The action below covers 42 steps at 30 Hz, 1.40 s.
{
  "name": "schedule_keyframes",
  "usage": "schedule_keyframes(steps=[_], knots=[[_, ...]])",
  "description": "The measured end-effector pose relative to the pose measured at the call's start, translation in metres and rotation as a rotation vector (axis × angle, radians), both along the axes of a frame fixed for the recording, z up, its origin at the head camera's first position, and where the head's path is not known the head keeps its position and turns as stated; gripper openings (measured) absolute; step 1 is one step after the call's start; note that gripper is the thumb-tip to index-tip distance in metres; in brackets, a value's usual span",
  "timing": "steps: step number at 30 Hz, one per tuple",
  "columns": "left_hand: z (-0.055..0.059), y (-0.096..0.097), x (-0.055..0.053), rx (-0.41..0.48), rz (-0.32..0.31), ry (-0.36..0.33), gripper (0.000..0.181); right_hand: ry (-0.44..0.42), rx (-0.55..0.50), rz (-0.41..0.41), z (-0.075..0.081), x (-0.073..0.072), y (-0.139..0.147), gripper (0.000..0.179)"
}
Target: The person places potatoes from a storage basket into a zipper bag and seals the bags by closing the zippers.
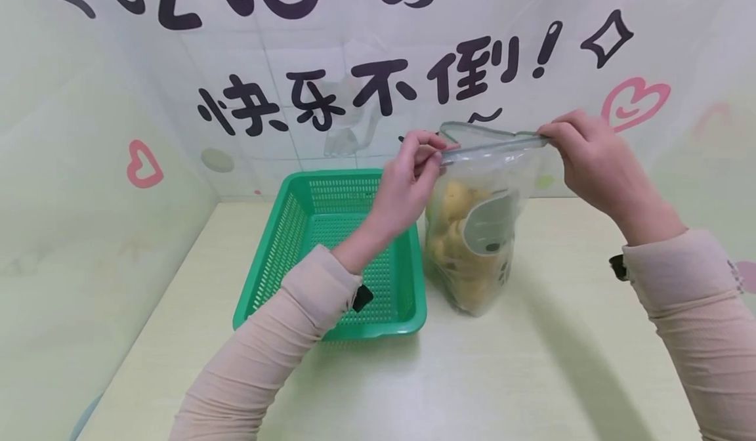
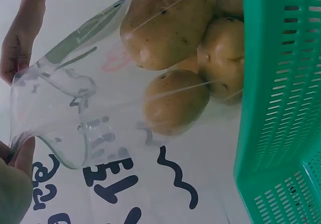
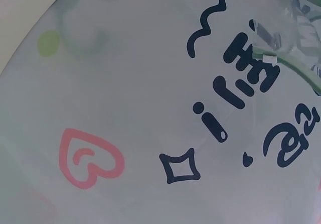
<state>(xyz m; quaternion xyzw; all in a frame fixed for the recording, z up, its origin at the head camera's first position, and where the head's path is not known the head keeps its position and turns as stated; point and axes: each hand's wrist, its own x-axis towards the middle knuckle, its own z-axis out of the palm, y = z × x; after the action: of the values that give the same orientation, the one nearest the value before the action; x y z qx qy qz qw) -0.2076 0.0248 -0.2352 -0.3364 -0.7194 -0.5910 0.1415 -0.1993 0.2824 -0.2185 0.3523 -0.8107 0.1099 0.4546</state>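
A clear zip bag point(image 1: 475, 231) with several potatoes point(image 1: 456, 237) inside stands upright, its mouth parted at the top. My left hand point(image 1: 407, 178) pinches the left end of the bag's green-edged rim. At the rim's right corner, the fingers of my right hand point(image 1: 590, 159) grip the plastic. The left wrist view shows the potatoes point(image 2: 168, 30) close up through the film, with both hands at the mouth end. Only a corner of the bag point(image 3: 288, 58) enters the right wrist view, where my right hand is out of sight.
A green plastic basket point(image 1: 419, 296) with slotted walls sits directly left of the bag, under my left forearm. Both stand on a pale table point(image 1: 472, 382). Behind them hangs a white sheet point(image 1: 307, 41) printed with dark lettering and pink hearts.
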Motion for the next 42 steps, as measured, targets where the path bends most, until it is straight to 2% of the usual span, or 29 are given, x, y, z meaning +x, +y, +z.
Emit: schedule_keyframes(steps=[5,9,11,13,17,21,25,28,32,38,42], knots=[[0.001,-0.002,-0.007,0.083,0.013,-0.073,0.01,0.114,-0.058,0.045,-0.002,0.0,-0.006,0.02],[-0.001,-0.005,-0.013,0.129,0.013,-0.101,0.007,0.05,-0.051,0.105,0.001,0.001,-0.008,0.023],[-0.002,-0.006,-0.015,0.132,0.015,-0.101,0.006,-0.022,-0.046,0.116,0.003,0.002,-0.007,0.026],[-0.004,-0.006,-0.017,0.128,0.016,-0.097,0.006,-0.091,-0.048,0.093,0.003,0.002,-0.005,0.03],[-0.005,-0.007,-0.019,0.108,0.028,-0.081,0.007,-0.268,-0.06,-0.053,0.0,-0.004,0.002,0.038],[-0.005,-0.008,-0.018,0.109,0.031,-0.092,0.007,-0.491,-0.084,-0.184,-0.004,-0.014,0.006,0.034],[-0.006,-0.011,-0.019,0.113,0.02,-0.095,0.007,-0.711,-0.147,-0.243,-0.007,-0.022,0.007,0.031],[-0.007,-0.016,-0.021,0.1,0.029,-0.098,0.009,-0.817,-0.225,-0.259,-0.011,-0.025,0.01,0.03],[-0.006,-0.024,-0.024,0.076,0.055,-0.129,0.017,-0.852,-0.285,-0.281,-0.015,-0.026,0.016,0.032],[0.002,-0.035,-0.026,0.07,0.035,-0.202,0.035,-0.854,-0.361,-0.289,-0.015,-0.028,0.023,0.035],[0.003,-0.037,-0.026,0.07,0.062,-0.225,0.035,-0.826,-0.419,-0.277,-0.014,-0.027,0.025,0.033]])
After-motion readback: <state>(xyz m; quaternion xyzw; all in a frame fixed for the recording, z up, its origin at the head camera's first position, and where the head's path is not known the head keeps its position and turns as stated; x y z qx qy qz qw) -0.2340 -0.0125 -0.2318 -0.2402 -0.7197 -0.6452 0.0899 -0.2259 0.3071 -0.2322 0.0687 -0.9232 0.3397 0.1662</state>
